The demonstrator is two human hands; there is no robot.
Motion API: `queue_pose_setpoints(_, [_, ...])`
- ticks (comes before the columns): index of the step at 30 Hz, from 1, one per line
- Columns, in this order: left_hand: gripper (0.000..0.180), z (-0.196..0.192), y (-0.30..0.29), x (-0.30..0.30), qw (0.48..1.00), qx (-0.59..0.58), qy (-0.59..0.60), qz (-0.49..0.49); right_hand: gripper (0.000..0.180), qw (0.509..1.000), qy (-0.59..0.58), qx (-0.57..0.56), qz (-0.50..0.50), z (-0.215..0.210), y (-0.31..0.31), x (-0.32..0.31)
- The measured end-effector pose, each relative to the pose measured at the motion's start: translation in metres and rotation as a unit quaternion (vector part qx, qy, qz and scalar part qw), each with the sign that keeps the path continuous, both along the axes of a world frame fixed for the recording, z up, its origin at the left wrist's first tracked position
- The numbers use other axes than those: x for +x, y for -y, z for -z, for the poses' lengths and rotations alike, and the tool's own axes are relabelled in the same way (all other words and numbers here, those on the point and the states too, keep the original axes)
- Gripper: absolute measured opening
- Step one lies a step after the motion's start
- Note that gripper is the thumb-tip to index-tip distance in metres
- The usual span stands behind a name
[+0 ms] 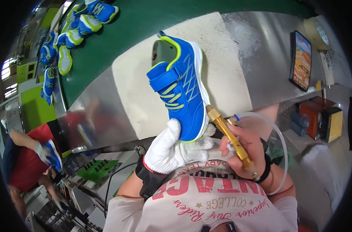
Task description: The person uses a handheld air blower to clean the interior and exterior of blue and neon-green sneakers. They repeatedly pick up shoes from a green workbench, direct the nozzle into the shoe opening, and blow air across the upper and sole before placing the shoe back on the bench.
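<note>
A blue sneaker (189,85) with lime-green trim, a strap and a white sole is tilted, heel up, over a pale mat. My left hand (172,149), in a white knit glove, grips it by the toe, thumb on the upper and fingers under the sole. My bare right hand (247,145) is wrapped round a brass spray gun (232,135) with a clear hose (283,139). The gun's nozzle points at the sole edge near the forefoot; whether it touches I cannot tell. A dark grey form (162,52) shows in the shoe's opening.
The pale mat (133,89) lies on a metal bench (100,94) beside a green belt (145,15). Several blue sneakers (73,38) are heaped far left. A phone (301,60) and a roll (316,34) stand right, above an orange box (311,114). A co-worker's gloved hand (44,150) holds a shoe.
</note>
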State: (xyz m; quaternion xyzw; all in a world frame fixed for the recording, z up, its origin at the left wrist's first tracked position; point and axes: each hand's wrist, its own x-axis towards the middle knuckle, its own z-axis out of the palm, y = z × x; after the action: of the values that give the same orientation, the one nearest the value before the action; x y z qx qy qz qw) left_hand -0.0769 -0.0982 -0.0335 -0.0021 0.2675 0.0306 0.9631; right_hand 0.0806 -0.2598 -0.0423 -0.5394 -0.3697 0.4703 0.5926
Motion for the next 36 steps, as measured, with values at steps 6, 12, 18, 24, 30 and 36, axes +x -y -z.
queue_pose_setpoints(6, [0.066,0.006,0.024,0.056,0.997,0.012,0.039,0.061,0.063,0.983,-0.136,-0.004,0.124,-0.033,0.029,0.004])
queue_pose_setpoints(12, [0.051,0.029,0.031,0.116,0.976,-0.052,0.211,0.016,0.066,0.962,-0.093,-0.030,0.254,-0.043,0.024,0.013])
queue_pose_setpoints(18, [0.042,0.027,0.021,0.151,0.981,-0.061,0.182,0.015,0.071,0.967,0.074,-0.008,0.243,-0.033,0.016,0.024])
queue_pose_setpoints(24, [0.062,0.006,-0.002,0.160,0.990,-0.053,0.122,0.036,0.067,0.922,0.354,0.029,0.155,0.006,0.004,0.039])
queue_pose_setpoints(30, [0.052,0.004,-0.022,0.148,0.997,0.059,-0.035,0.046,0.069,0.947,0.215,0.123,0.205,0.018,-0.005,0.044])
queue_pose_setpoints(36, [0.043,-0.011,-0.100,0.103,0.971,0.181,-0.103,-0.116,0.064,0.960,0.081,0.049,0.264,0.019,-0.051,0.079])
